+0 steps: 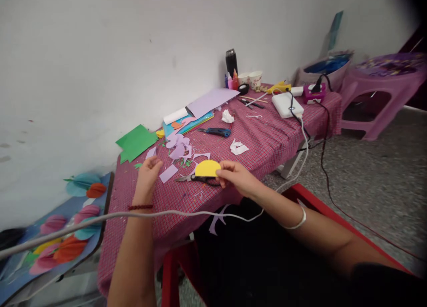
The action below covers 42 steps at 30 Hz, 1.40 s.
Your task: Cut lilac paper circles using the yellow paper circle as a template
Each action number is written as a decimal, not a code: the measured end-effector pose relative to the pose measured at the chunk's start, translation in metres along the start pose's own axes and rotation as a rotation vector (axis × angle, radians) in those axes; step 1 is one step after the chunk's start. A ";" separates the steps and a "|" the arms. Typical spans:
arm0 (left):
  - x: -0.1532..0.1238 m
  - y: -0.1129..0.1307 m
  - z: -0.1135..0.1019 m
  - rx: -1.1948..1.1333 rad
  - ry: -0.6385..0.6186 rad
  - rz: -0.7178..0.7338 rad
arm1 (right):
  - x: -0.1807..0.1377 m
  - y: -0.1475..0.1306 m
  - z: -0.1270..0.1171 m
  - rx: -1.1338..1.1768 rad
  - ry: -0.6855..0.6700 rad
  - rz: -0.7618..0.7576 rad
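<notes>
A yellow half-circle of folded paper (207,168) is pinched at its right end between the thumb and fingers of my right hand (231,175). Below and behind it lie scissors (185,179) with black handles, partly hidden by the paper. My left hand (148,172) hovers over the left part of the table, fingers loosely bent and nothing visible in them. Close to it are a lilac paper rectangle (168,174) and a green scrap (138,166). Lilac paper cut-offs (180,147) are heaped between and beyond my hands.
A checked cloth covers the table (200,218). Green paper (136,142), a utility knife (215,132), crumpled tissue (239,147) and a white box (287,105) lie on it. A white cable (167,213) crosses before me. Paper ornaments (70,249) rest at the left; a pink stool (376,89) stands right.
</notes>
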<state>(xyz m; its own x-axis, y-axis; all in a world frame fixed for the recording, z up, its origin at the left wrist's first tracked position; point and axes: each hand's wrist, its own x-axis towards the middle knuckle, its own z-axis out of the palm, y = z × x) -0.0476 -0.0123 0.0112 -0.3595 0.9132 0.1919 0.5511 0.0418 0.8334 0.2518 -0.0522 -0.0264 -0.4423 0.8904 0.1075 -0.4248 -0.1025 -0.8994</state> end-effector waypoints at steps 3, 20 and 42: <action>-0.019 -0.012 -0.011 0.270 -0.137 0.040 | 0.011 -0.005 -0.015 -0.037 0.067 -0.066; -0.037 -0.015 -0.002 0.616 0.092 0.170 | 0.012 -0.002 -0.032 -0.073 0.152 -0.083; -0.134 -0.002 -0.014 -0.482 0.053 -0.056 | 0.045 0.039 0.071 -0.592 -0.373 -0.232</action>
<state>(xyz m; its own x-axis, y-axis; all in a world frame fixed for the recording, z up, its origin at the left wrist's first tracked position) -0.0109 -0.1400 -0.0087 -0.4231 0.8925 0.1560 0.1235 -0.1137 0.9858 0.1587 -0.0475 -0.0261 -0.6773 0.6390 0.3648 -0.0893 0.4208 -0.9028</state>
